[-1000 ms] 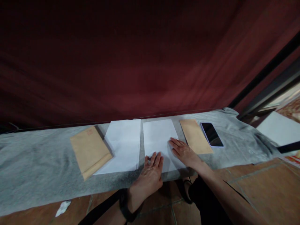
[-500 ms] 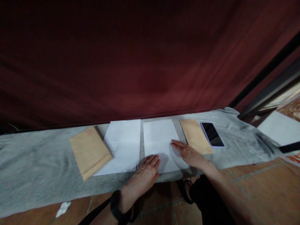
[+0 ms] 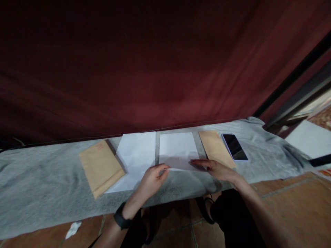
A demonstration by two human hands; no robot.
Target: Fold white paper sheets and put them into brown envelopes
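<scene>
A white sheet of paper [image 3: 178, 146] lies in the middle of the grey cloth, its near part folded or curled up. My left hand [image 3: 152, 179] is closed, pinching the raised near edge between thumb and fingers near the left corner. At the right corner, my right hand [image 3: 216, 168] has its fingers stretched together over the paper; its thumb is mostly hidden, and the hand seems to hold the edge. Left of this sheet lie more white sheets [image 3: 138, 151]. A thick brown envelope [image 3: 102, 165] overlaps them; another brown envelope [image 3: 214, 144] lies to the right.
A phone [image 3: 234, 147] in a pale purple case lies beyond the right envelope. Grey cloth [image 3: 51, 179] covers the narrow surface, against a dark red hanging fabric [image 3: 160, 75]. On the tiled floor [image 3: 287, 206] below is a crumpled white scrap [image 3: 73, 229].
The near edge of the middle sheet has risen and moved away from me. My left hand went from lying flat on it to pinching that edge; my right hand shifted slightly right.
</scene>
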